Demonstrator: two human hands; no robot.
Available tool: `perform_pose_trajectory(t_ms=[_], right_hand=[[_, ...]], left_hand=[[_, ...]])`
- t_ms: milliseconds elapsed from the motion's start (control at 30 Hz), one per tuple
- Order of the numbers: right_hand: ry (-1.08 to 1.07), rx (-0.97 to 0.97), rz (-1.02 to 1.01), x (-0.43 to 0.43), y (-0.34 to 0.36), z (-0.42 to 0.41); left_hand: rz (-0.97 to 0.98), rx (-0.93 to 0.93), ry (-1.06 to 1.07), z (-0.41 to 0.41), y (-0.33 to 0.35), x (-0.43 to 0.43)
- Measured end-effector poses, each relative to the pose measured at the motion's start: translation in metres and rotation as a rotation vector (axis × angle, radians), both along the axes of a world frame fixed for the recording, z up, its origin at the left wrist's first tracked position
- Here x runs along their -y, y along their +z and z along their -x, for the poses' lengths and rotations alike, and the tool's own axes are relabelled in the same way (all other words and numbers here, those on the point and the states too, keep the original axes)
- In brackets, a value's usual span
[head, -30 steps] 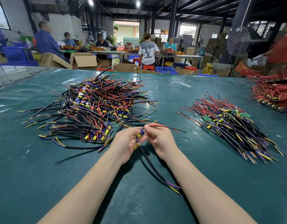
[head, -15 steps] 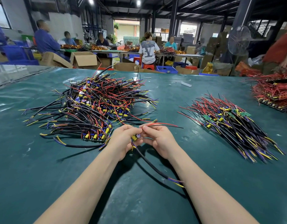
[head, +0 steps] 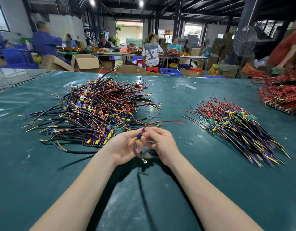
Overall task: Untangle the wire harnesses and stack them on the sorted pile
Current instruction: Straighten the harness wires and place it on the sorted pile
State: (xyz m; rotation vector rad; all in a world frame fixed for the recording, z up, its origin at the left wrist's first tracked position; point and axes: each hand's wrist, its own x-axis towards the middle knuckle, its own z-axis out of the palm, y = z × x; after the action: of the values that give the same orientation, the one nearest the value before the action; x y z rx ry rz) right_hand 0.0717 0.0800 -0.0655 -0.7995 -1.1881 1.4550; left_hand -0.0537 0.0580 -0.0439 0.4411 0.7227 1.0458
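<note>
Head view. Item: one wire harness (head: 137, 140), clear of the tangled heap (head: 97, 110), held above the tabletop (head: 177, 189) middle. Left hand (head: 122, 147) curls round its yellow-blue connector end; right hand (head: 162, 144) pinches the red leads. Step, judged: straightening. Next calls for laying it parallel on the sorted pile (head: 239, 129) toward the right edge.

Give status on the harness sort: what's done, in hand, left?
Done: the sorted pile on the right, harnesses lying parallel. In hand: one harness, pinched between the left hand and right hand above the table, not yet stacked. Left: the tangled heap on the left, which looks bigger than the sorted pile, so probably under halfway.
</note>
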Motion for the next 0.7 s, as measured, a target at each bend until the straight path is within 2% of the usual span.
perform_pose_trajectory(t_ms=[200, 400, 567, 700], right_hand=[[-0.115, 0.027, -0.07, 0.003, 0.001, 0.001], [-0.176, 0.063, -0.017, 0.003, 0.002, 0.001], [-0.245, 0.028, 0.008, 0.001, 0.003, 0.004], [-0.277, -0.029, 0.048, 0.0, 0.002, -0.003]], left_hand=[[-0.182, -0.212, 0.218, -0.017, -0.013, -0.005], [-0.219, -0.356, 0.144, -0.015, -0.015, -0.004], [-0.207, -0.268, 0.199, -0.018, -0.016, -0.003], [-0.245, -0.337, 0.207, -0.024, -0.017, 0.0]])
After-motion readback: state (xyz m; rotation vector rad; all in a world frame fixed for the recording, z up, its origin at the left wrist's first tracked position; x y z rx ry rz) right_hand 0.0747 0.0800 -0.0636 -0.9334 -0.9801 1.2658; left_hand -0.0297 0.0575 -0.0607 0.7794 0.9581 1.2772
